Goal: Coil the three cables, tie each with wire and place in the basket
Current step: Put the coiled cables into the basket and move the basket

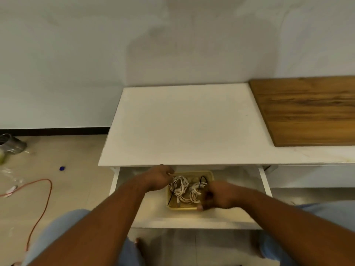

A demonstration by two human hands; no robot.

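A yellow basket (pixel 208 174) sits inside an open white drawer (pixel 264 181) under the white tabletop. In the basket lie coiled white cables (pixel 180 186) with thin black wire ties (pixel 202 180) sticking up from them. My left hand (pixel 159 177) hovers at the basket's left rim, its fingers pinching a white cable end. My right hand (pixel 219 196) is at the basket's right front corner with fingers curled, blurred; whether it holds the rim or a cable I cannot tell.
The white table (pixel 184 127) stands against a pale wall, with a wooden board (pixel 307 110) on its right. On the floor to the left lie an orange cord (pixel 44 198), a blue cap (pixel 61 168) and plastic wrap.
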